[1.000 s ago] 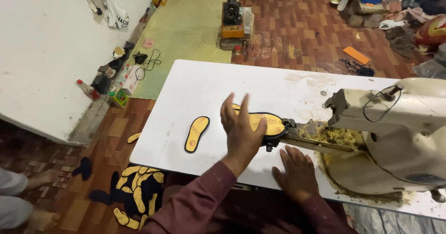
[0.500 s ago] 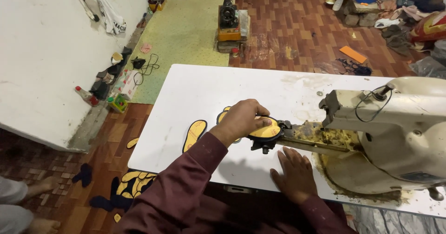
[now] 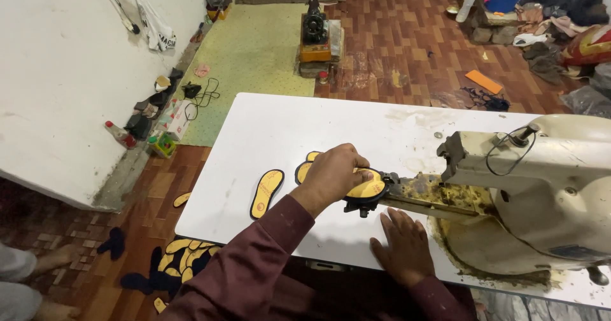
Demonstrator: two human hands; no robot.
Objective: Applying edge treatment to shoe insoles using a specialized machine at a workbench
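My left hand (image 3: 333, 173) rests on a yellow, black-edged shoe insole (image 3: 371, 186) that lies at the tip of the arm of a cream sewing machine (image 3: 541, 187); its fingers grip the insole. Another insole (image 3: 303, 169) peeks out from under that hand. A third yellow insole (image 3: 266, 193) lies flat on the white table (image 3: 273, 130) to the left. My right hand (image 3: 404, 245) is pressed flat on the table near its front edge, fingers apart, holding nothing.
A pile of yellow insoles (image 3: 184, 254) lies on the wood floor below the table's left front. A black machine (image 3: 315, 28) stands on the green mat beyond. Clutter lines the wall at left, and clothes and bags fill the far right.
My left hand came down from raised and open onto the insole at the machine arm and now holds it there. My right hand stayed flat on the table.
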